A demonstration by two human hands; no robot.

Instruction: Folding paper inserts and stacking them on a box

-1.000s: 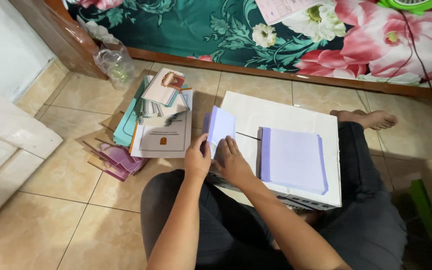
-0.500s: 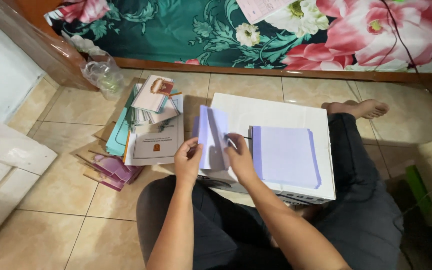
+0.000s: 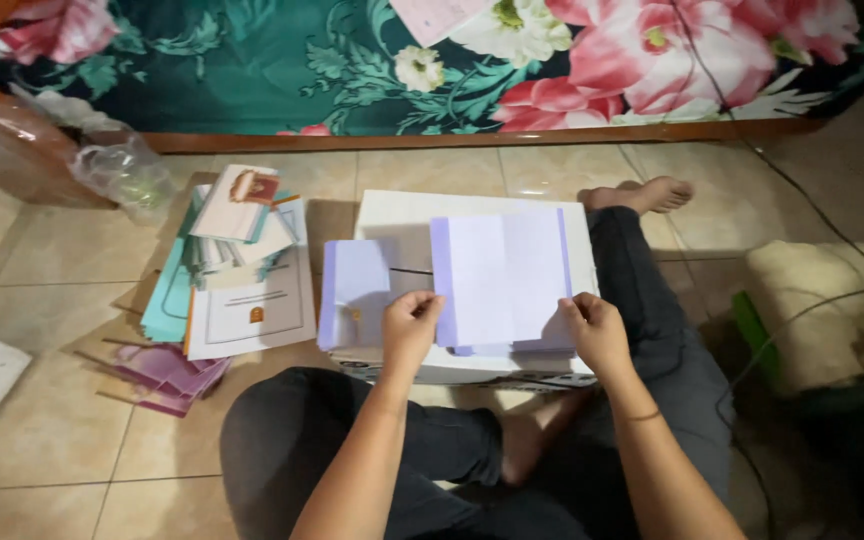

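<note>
I sit cross-legged on a tiled floor with a white box (image 3: 392,215) before my knees. On its lid, my left hand (image 3: 410,326) and my right hand (image 3: 595,330) each pinch a lower corner of a pale lilac sheet of paper (image 3: 502,275) with darker side strips, lifting it off a stack of like sheets (image 3: 512,350). A smaller folded lilac piece (image 3: 354,290) lies flat on the lid just left of my left hand.
A pile of booklets and cards (image 3: 237,265) lies left of the box, with purple paper scraps (image 3: 167,375) nearer me. A clear plastic bag (image 3: 122,175) sits by the flowered bed (image 3: 512,60). A cable (image 3: 822,300) and a beige cushion (image 3: 812,300) lie to the right.
Both hands left the folded lilac piece lying on the left of the lid and moved right to pick up a fresh sheet from the stack.
</note>
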